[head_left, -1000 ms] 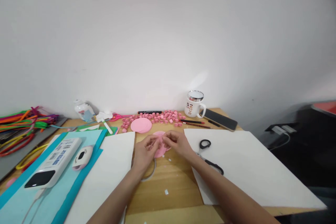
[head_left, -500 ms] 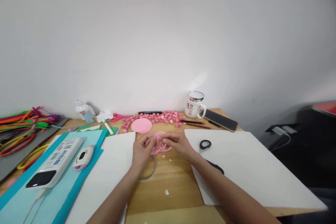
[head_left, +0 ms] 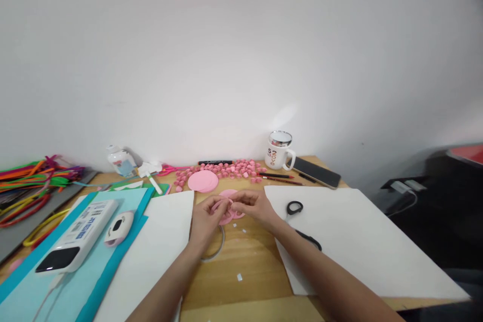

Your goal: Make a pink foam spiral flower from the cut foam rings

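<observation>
Hands: your left hand (head_left: 207, 217) and right hand (head_left: 253, 206) meet over the middle of the bench (head_left: 249, 261), forearms coming in from the lower edge of the view and converging.
Left grip: fingers curled, tips pinched together on the pink paper piece (head_left: 227, 211) from its left side.
Right grip: fingertips closed on the same piece from its right, palm turned down, wrist low over the wood.
Pink paper piece: small, pale pink, thin and curved, partly hidden by your fingers, so you cannot tell its full outline; it sits between both hands, just above the bench top.
Under the hands: a clear ring (head_left: 215, 246) lies flat on the wood below your left wrist; small white scraps (head_left: 239, 276) dot the bare wood nearer you.
Left edge: a white sheet (head_left: 158, 241) lies just beside your left forearm, and past it teal paper (head_left: 75, 282) carries a white power bank (head_left: 77, 234) and a small white device (head_left: 118, 221).
Right edge: a large white sheet (head_left: 362, 241) runs to the bench's right rim; black scissors (head_left: 300, 224) rest on its near corner, just beside your right wrist.
Far edge: a pink disc (head_left: 203, 180) and a scatter of pink bits (head_left: 226, 168) lie beyond your fingers, with pencils (head_left: 279, 177), a mug (head_left: 279, 150) and a phone (head_left: 316, 171) near the wall.
Open room: bare wood shows between the two white sheets, from your hands back toward you.
</observation>
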### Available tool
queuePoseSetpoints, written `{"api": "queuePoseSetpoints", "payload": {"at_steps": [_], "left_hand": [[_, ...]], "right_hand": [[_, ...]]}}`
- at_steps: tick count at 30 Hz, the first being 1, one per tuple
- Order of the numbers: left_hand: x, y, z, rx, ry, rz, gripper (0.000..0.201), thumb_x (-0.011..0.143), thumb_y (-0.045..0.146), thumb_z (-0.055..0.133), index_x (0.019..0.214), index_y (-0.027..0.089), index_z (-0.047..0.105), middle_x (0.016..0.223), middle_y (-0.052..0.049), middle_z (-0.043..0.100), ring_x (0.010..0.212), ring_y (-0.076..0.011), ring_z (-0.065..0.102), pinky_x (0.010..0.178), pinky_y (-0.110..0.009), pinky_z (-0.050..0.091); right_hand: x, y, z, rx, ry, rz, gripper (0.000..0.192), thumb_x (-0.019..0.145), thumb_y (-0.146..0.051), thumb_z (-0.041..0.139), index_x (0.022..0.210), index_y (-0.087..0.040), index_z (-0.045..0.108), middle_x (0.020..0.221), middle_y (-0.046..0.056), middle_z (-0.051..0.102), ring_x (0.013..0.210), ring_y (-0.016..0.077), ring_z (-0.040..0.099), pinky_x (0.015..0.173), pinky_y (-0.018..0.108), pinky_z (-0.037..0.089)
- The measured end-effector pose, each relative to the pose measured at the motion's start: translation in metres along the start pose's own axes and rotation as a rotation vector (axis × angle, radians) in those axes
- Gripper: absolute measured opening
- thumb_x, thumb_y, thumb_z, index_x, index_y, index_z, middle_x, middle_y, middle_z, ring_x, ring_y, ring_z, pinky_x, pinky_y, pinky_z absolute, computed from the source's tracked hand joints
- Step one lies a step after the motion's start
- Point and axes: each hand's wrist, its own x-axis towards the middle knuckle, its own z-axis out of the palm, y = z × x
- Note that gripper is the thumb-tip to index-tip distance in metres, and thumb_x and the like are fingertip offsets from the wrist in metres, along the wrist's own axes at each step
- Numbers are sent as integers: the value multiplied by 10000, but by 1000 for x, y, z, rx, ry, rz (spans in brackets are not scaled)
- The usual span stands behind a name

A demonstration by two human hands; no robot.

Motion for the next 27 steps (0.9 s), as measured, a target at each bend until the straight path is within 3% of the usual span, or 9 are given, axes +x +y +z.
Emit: {"api": "queuePoseSetpoints", "payload": {"at_steps": [9,27], "left_hand": [[0,-1,0,13,-31,8,201,693,325,597,658,134,647,557,-10,633,524,-127,570,542,-216,458],[1,-1,-1,-30,-4,-34,194,676,314,611,657,125,648,536,-11,616,499,-120,554,497,-208,464]], "right_hand": [[1,1,0,-71,62,-9,248,634,-362,675,747,-141,662,660,10,650,561,100,569,535,220,474],[4,4,1,-60,38,-12,270,685,-410,611,780,-165,673,610,-10,631,522,89,575,532,220,502]]}}
